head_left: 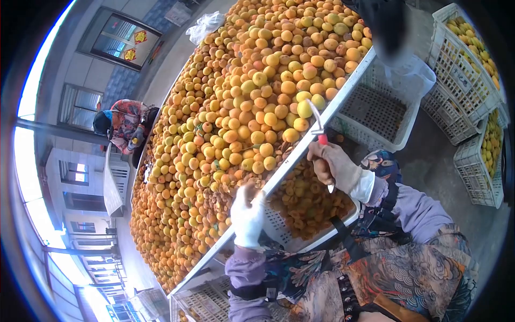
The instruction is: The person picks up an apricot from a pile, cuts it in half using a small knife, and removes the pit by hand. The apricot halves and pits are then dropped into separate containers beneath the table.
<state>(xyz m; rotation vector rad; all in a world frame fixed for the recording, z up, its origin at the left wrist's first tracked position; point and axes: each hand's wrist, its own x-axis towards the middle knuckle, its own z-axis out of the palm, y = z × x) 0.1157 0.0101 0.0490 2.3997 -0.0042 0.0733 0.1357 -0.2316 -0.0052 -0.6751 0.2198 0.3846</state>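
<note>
My right hand [339, 167], in a pale glove, is closed around the red handle of a small curved-blade knife [322, 137]. The thin blade points up over the edge of the fruit table. A pale tip shows below my fist. My left hand [248, 217], in a white glove, is at the table's pale rim [289, 161], beside the heaped apricots [252, 102]. Its fingers are smeared by motion, so I cannot make out whether they hold anything. Between my hands, below the rim, a white crate [276, 225] contains cut apricot pieces [311, 201].
A white crate [410, 126] with a clear plastic bag stands right of the table. Stacked crates [461, 88] of yellow fruit stand farther right. Another person [126, 123] is across the heap. A dark blurred object [387, 27] intrudes at the top. Another crate [201, 303] is at the lower left.
</note>
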